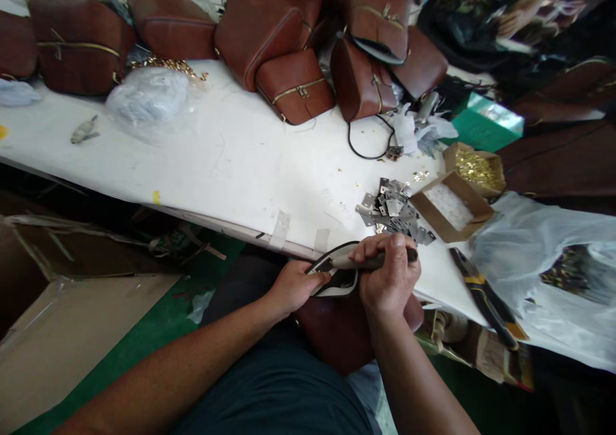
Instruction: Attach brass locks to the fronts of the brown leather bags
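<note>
A brown leather bag [337, 332] rests on my lap, its opening with a pale lining and dark rim turned up toward me. My left hand [293, 287] pinches the rim of the opening at its left side, thumb inside near a small dark plate [325, 266]. Closed in a fist, my right hand [389, 278] grips a slim hand tool with a dark handle end [411, 255]. The tool points left into the opening; its tip and exact kind I cannot make out. Just beyond that hand lies a pile of metal plates [392, 204] on the white table [269, 172].
Several brown bags [293, 88] line the table's back. On the right are a box of gold parts [479, 169], a cardboard box [450, 207], a green box [488, 124], black-and-yellow pliers [486, 300] and a plastic bag [568, 281]. Another person's hands [510, 21] show at top right.
</note>
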The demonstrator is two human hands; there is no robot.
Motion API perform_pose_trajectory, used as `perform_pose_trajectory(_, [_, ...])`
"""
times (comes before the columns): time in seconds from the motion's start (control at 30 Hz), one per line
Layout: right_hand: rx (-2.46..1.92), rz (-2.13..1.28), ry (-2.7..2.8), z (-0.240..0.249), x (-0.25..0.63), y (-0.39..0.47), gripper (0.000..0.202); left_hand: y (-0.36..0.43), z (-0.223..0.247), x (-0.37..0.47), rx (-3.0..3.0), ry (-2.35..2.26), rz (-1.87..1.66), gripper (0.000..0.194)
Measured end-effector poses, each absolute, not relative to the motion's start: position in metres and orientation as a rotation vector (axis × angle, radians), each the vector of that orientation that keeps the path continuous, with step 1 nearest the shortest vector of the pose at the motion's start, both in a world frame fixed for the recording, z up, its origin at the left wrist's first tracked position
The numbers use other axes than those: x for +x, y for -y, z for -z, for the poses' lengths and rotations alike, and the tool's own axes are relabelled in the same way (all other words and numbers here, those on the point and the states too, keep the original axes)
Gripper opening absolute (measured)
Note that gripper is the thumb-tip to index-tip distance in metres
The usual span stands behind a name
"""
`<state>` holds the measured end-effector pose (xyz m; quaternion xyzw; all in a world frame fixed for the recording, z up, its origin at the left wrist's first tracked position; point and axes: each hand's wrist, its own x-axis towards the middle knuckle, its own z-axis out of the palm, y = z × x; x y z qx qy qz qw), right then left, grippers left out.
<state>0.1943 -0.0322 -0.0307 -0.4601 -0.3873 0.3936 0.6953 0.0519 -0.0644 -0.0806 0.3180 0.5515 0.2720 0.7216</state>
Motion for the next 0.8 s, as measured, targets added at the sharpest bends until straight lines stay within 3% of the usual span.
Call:
perform_pose_trajectory(0.3, [-0.928, -0.850, 1.227, 0.038, 0.193, 0.055, 0.022, 0.065, 0.075, 0.052, 0.800, -1.219, -0.611, 0.035])
perform_pose_trajectory(0.6, [-0.713, -0.588, 1.240, 0.001, 0.182, 0.051, 0.022, 0.065, 0.078, 0.051, 0.878, -1.270, -0.609, 0.036])
perform_pose_trajectory(0.8, [-0.963, -0.692, 1.320, 0.023, 0.182, 0.061, 0.023, 0.066, 0.074, 0.050, 0.903, -1.244, -0.616, 0.042])
